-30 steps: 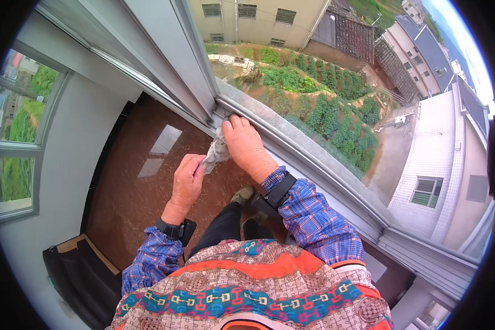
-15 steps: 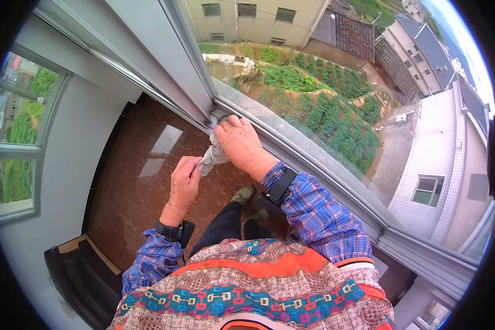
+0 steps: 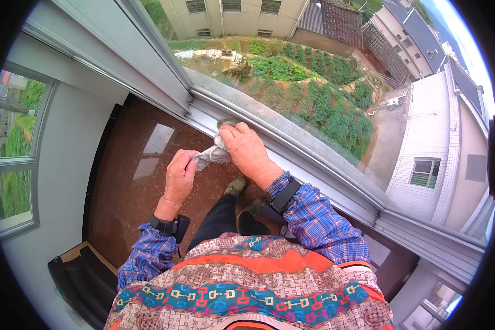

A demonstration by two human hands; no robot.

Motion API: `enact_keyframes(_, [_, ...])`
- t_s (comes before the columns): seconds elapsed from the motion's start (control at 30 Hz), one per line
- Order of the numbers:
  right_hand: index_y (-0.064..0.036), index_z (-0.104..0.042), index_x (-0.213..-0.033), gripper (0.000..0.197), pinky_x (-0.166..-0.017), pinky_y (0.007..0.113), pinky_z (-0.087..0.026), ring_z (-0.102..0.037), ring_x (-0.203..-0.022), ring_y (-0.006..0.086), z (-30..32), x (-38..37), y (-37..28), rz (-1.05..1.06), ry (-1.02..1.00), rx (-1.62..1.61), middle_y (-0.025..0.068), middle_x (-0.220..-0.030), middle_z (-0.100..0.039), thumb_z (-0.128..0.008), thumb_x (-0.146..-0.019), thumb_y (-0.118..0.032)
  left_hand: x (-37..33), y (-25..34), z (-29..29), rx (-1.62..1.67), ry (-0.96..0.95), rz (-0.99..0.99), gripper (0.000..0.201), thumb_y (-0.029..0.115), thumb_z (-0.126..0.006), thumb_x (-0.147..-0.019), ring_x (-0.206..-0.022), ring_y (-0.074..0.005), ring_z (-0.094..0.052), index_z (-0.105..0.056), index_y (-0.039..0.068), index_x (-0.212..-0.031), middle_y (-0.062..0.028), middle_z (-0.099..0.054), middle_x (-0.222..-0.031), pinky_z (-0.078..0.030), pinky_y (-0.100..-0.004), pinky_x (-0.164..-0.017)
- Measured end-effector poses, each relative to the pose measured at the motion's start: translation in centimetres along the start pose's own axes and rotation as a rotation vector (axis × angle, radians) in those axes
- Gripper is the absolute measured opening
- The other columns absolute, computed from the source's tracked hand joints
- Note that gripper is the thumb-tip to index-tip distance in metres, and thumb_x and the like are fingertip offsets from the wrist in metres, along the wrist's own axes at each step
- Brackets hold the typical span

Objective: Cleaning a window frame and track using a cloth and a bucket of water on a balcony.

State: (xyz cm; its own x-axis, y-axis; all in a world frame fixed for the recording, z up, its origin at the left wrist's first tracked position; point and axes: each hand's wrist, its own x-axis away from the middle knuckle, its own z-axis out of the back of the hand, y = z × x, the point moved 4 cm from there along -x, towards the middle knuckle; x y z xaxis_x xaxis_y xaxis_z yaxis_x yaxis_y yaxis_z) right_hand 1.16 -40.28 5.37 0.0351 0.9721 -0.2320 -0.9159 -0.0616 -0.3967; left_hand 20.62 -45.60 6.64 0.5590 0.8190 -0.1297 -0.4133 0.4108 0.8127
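our left hand [image 3: 180,177] pinched one end of the rag [image 3: 210,154]; our right hand [image 3: 247,152] clutched its bunched upper part at the sill [image 3: 319,188]. we judged it soft and light (limp, not fragile), best gripped by its gathered ends. the sill's hard edge ran close by our right fingers; leftward, room opened above the floor [image 3: 127,181].

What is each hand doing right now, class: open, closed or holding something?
Left hand: closed, holding one end of the grey cloth.
Right hand: closed on the same cloth, at the window track.
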Motion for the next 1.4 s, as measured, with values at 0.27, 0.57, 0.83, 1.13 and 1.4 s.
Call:
enact_keyframes(0.27, [-0.0115,-0.066,-0.116,0.038,-0.09,0.04,-0.052,-0.062,-0.105,0.0272,7.4,13.8,4.2,-0.266,0.058,0.001,0.0018,-0.122,-0.07,-0.064,-0.079,-0.002,-0.2,6.6,-9.3,0.146,-0.518,-0.256,0.018,-0.001,-0.068,-0.089,-0.088,-0.0311,-0.065,-0.071,0.003,-0.106,-0.0117,-0.065,-0.095,-0.054,-0.0371,-0.078])
enact_keyframes(0.57, [-0.0011,-0.062,-0.114,0.037,-0.104,0.047,-0.048,-0.058,-0.122,0.0403,8.5,16.9,3.4,-0.38,0.274,-0.136,0.0159,-0.126,-0.067,-0.061,-0.079,0.009,0.2,8.9,-11.3,0.185,-0.588,-0.369,0.019,0.001,-0.069,-0.088,-0.091,-0.0322,-0.066,-0.07,0.004,-0.106,-0.0118,-0.066,-0.098,-0.055,-0.0389,-0.08])
enact_keyframes(0.83, [-0.0053,-0.06,-0.116,0.034,-0.1,0.041,-0.049,-0.056,-0.12,0.0323,-0.6,-1.9,-0.4,-0.184,0.07,-0.11,0.013,-0.126,-0.059,-0.063,-0.083,-0.009,-3.5,1.1,-0.3,-0.031,-0.006,-0.064,0.011,0.0,-0.064,-0.096,-0.083,-0.0255,-0.065,-0.068,-0.001,-0.105,-0.012,-0.066,-0.095,-0.052,-0.0334,-0.075])
enact_keyframes(1.13, [-0.0079,-0.064,-0.116,0.035,-0.099,0.041,-0.051,-0.059,-0.12,0.0283,4.0,10.7,3.7,-0.372,0.222,-0.022,0.0072,-0.127,-0.063,-0.064,-0.082,-0.006,-3.0,9.2,-9.0,0.092,-0.423,-0.417,0.014,0.0,-0.068,-0.089,-0.081,-0.0317,-0.063,-0.068,0.0,-0.104,-0.0136,-0.064,-0.092,-0.052,-0.0357,-0.073])
enact_keyframes(1.4, [-0.0078,-0.07,-0.104,0.025,-0.098,0.044,-0.047,-0.06,-0.113,0.0304,12.6,25.4,7.2,-0.653,0.244,0.283,0.0058,-0.119,-0.064,-0.066,-0.079,-0.007,1.3,16.8,-21.1,0.078,-0.747,-0.828,0.02,0.011,-0.074,-0.083,-0.09,-0.0318,-0.064,-0.068,0.009,-0.102,-0.0079,-0.064,-0.095,-0.05,-0.0429,-0.077])
